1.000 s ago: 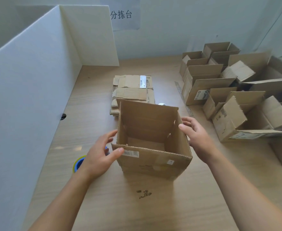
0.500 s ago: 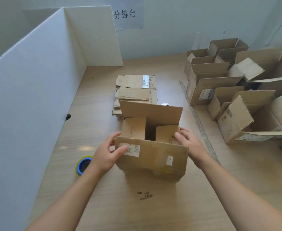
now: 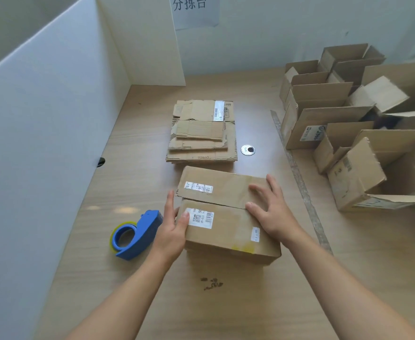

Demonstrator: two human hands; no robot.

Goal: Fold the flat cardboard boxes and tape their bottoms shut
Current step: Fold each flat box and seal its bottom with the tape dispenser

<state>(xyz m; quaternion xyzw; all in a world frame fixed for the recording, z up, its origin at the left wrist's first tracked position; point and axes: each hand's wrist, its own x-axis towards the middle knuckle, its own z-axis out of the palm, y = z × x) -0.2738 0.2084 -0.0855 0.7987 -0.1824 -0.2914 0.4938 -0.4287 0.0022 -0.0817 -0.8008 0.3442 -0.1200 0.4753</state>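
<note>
Box [image 3: 228,224] stands on the table [image 3: 238,310] directly in front of the person, presumably bottom up. Its two long flaps are folded down and meet along a seam [image 3: 213,203] running left to right. The seam gapes slightly toward its left end, and no tape is visible on it. Left hand [image 3: 170,231]: fingers [image 3: 170,202] straight against the box's left wall, thumb lying on the near flap, nothing gripped. Right hand [image 3: 272,212]: flat and spread on top, palm on the near flap, fingertips reaching across the seam onto the far flap, pressing, nothing gripped. Judged step: flaps closed and held down, taping not yet begun. Blue tape dispenser [image 3: 137,235] lies on the table just beside the left hand. Next move probably calls for the right hand to pin both flaps while the left takes the dispenser; the flaps should be butted together before tape runs along the seam. Stack of flat boxes [image 3: 201,133] lies just behind the box; folded boxes [image 3: 348,133] sit at the right.
</note>
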